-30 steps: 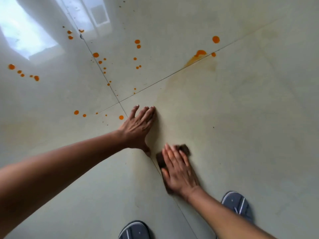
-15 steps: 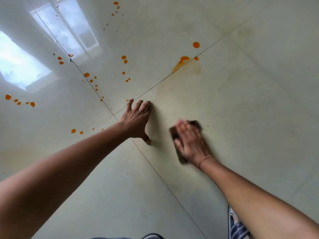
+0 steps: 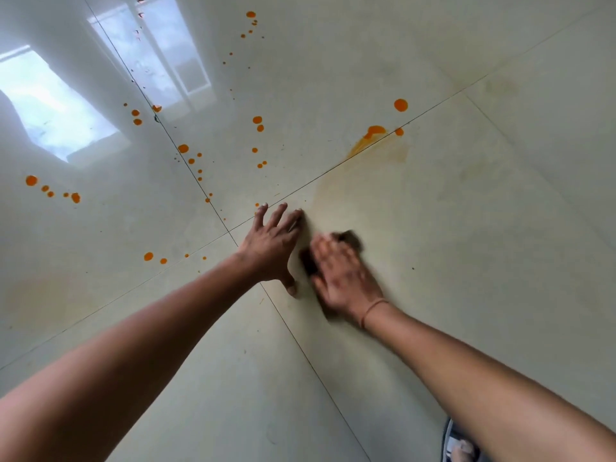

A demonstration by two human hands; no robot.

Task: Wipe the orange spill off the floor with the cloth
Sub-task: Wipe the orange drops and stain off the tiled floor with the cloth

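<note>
Orange drops are scattered over the glossy pale floor, with a larger smeared blot (image 3: 375, 131) on a tile joint at the upper right and several drops (image 3: 53, 190) at the far left. A dark brown cloth (image 3: 351, 240) lies flat on the floor under my right hand (image 3: 343, 278), which presses it with straight fingers and is blurred by motion. My left hand (image 3: 271, 245) rests flat on the floor beside it, fingers spread, close to where the tile joints cross.
The tile (image 3: 466, 245) right of the hands carries a faint yellowish smear. Bright window reflections (image 3: 53, 111) lie on the floor at the upper left. A sandalled foot (image 3: 461, 446) shows at the bottom right edge.
My right hand has slid the cloth away from my feet and up beside my left hand over the last second. The left hand has stayed planted.
</note>
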